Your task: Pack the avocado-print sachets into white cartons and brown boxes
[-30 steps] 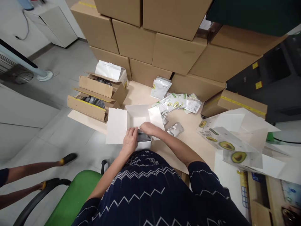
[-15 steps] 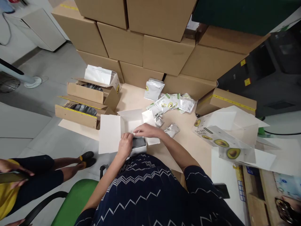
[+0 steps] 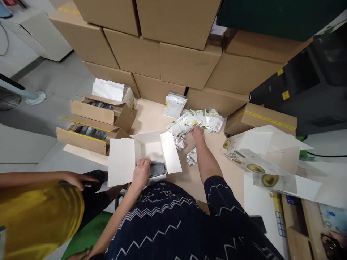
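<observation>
An open white carton (image 3: 151, 148) stands near my body with its flaps spread, and a dark grey item (image 3: 157, 169) lies in its near end. My left hand (image 3: 141, 173) has its fingers closed over the carton's left wall, beside that item. Out over the pile, my right hand (image 3: 197, 132) has its fingertips bunched at the lower edge of a white pouch with avocado pictures (image 3: 195, 117); the exact hold is partly hidden. Silver crumpled packets (image 3: 192, 157) lie by my right forearm. Behind the pile, more white pouches (image 3: 175, 104) are stacked.
Stacked brown boxes (image 3: 189, 65) wall off the table's back. Brown cartons (image 3: 93, 108) with dark contents stand at left. An opened avocado-print box (image 3: 255, 169) lies at right. A person in a yellow shirt (image 3: 40, 209) is close on my left, beside a green chair (image 3: 89, 234).
My right hand has left the carton and reached forward to the pouches. My left hand stays at the carton. The person at left has come closer.
</observation>
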